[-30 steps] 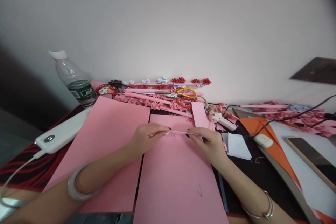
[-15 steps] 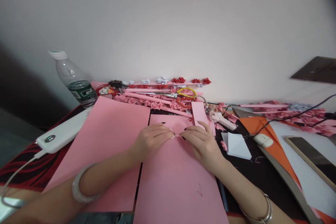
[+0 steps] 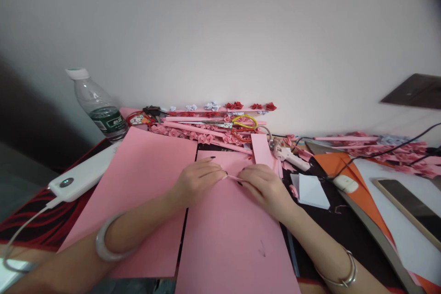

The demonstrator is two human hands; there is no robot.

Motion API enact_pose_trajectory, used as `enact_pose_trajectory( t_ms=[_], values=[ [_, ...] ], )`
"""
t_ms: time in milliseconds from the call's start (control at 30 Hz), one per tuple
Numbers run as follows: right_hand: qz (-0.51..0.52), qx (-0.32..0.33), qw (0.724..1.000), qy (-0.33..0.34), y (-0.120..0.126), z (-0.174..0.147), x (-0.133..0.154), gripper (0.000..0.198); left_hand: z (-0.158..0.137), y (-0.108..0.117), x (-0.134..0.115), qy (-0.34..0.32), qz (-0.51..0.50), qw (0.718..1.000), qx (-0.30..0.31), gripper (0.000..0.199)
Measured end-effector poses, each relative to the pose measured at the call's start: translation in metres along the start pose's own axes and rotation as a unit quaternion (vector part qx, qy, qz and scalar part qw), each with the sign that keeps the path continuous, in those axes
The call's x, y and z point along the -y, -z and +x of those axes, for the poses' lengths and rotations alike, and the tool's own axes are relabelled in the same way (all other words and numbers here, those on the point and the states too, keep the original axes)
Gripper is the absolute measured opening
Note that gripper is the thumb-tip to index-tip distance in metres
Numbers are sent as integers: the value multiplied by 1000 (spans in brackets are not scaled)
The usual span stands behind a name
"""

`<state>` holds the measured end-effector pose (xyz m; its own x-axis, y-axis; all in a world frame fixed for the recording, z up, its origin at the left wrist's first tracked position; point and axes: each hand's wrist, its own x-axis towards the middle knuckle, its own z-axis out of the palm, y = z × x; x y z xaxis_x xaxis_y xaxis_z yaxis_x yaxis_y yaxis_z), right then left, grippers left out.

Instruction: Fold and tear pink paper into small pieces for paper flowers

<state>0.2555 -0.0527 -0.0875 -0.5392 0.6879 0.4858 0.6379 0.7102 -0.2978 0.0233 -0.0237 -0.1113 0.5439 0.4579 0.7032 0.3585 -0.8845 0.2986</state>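
Note:
Between my two hands stretches a thin pink paper strip, pinched at both ends. My left hand is closed on its left end, fingertips pressed together. At the other end, my right hand is closed on it too, thumb and fingers covering most of that part. Both hands are over a large sheet of pink paper. A second pink sheet lies under my left forearm. Just beyond my right hand is a narrow pink paper piece.
Scissors with yellow and orange handles lie among pink paper tubes and paper flowers by the wall. A glue gun is right of them. Left stand a water bottle and a white power bank. A phone lies right.
My hands have drawn slightly apart, so more of the pink strip shows between them. The right fingers have curled down lower. The objects around stay put.

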Motion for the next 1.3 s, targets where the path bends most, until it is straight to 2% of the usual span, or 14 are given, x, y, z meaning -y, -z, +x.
enact_pose_trajectory(
  t_ms=[133,233,300,400,533,633,700,767,867,967,1067,1167,1233,1300],
  values=[
    [-3,-27,999,-42,-2,-4,-6,21,1,0,5,46,-20,998,-27,18],
    [52,-53,987,-142,4,-3,-18,19,4,6,14,163,-25,983,-78,16],
    [128,-76,961,-231,7,-1,-23,19,7,9,19,252,-69,958,-113,18],
    [334,-102,875,-336,3,1,-22,23,11,9,21,340,-243,901,-117,26],
    [570,-64,718,-394,-13,2,-8,22,13,2,10,341,-467,816,22,60],
    [610,14,678,-410,-23,1,4,24,11,-2,-2,337,-542,763,103,61],
    [587,75,699,-402,-26,0,9,26,9,-3,-7,341,-572,738,107,62],
    [518,101,760,-379,-26,0,13,26,7,-3,-9,341,-588,727,96,63],
    [356,35,877,-321,-22,1,20,27,6,-5,-10,325,-587,738,70,63],
    [254,-25,934,-250,-18,3,34,48,9,-7,-13,316,-575,751,75,57],
    [223,-35,955,-192,-18,4,47,59,12,-7,-16,307,-554,768,90,57],
    [203,-57,962,-175,-17,3,49,52,12,-4,-17,316,-514,790,105,59],
    [211,-70,951,-214,-15,2,41,39,10,-2,-14,359,-471,799,106,54],
    [266,-72,920,-279,-11,2,29,25,7,-1,-10,405,-440,796,94,48]
  ],
)
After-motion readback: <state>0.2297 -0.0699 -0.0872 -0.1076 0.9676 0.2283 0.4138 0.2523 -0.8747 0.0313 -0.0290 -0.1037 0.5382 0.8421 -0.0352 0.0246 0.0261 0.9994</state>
